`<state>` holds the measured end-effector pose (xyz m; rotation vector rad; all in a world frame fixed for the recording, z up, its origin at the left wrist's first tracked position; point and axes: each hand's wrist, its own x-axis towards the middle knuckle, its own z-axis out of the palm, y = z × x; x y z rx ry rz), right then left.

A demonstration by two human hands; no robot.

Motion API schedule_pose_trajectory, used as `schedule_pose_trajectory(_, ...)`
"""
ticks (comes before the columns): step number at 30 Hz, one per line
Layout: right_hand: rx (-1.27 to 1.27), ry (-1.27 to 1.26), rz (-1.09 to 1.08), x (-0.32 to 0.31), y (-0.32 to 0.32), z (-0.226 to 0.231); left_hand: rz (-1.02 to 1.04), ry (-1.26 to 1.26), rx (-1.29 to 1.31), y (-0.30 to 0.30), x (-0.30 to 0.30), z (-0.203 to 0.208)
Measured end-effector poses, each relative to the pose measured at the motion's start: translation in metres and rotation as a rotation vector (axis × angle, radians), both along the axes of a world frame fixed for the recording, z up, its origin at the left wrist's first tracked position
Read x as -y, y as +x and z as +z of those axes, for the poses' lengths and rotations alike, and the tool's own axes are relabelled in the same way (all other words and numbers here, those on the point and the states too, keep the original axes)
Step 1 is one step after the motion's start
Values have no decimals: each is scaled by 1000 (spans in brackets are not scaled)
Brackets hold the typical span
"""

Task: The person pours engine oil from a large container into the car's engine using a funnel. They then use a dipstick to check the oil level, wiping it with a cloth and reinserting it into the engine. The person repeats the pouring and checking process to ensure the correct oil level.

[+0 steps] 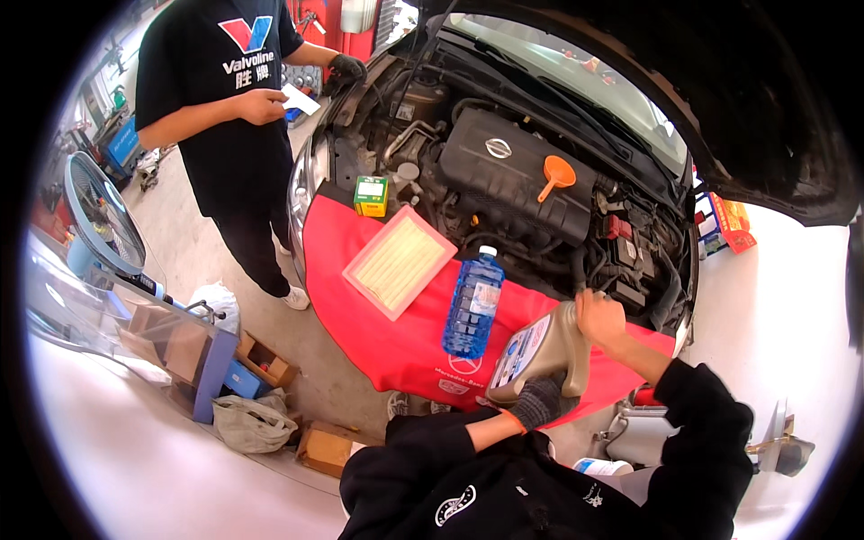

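A gold-brown motor oil jug (529,358) leans over the red fender cover, its labelled side facing left. My left hand (543,403), in a dark grey glove, is closed round the jug near its lower end and handle. The bare fingers of my right hand (601,317) are wrapped over the jug's neck end, hiding the cap area. Just left of the jug lies a clear bottle of blue liquid (473,306) with a white cap. Beyond it rests a rectangular air filter (400,263), and a green and yellow box (371,196) stands at the bay's edge.
The red fender cover (337,310) drapes the car's front. An orange funnel (558,172) lies on the black engine cover (486,171), under the raised hood (765,99). At left, another person (216,117) holds a white card (300,99). A fan (103,216) and cardboard boxes (324,448) stand nearby.
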<state>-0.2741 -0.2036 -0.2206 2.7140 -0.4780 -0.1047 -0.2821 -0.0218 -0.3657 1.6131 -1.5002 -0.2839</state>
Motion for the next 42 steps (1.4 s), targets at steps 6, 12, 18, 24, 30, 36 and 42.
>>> schedule_pose_trajectory(6, -177, 409, -412, -14, 29, 47, -32, 77, -57, 4, -12, 12)
schedule_pose_trajectory(12, -135, 31, 19, -1, -18, 26, 6, 25, -204, 0, -5, 27)
schedule_pose_trajectory(18, -113, 8, 90, -15, -7, 15, -16, 119, -289, 6, -19, 27)
schedule_pose_trajectory(24, 9, -6, -61, -11, -10, 1, 35, 89, -244, 9, -15, 33)
schedule_pose_trajectory(30, 83, 44, -252, -21, -5, 2, 61, 1, -257, 11, -17, 32)
schedule_pose_trajectory(36, 418, 455, -393, -18, -30, 12, 13, 11, -360, 15, -9, 26)
schedule_pose_trajectory(42, 628, 932, -743, -37, -155, -79, -187, -104, -362, 50, -55, 54)
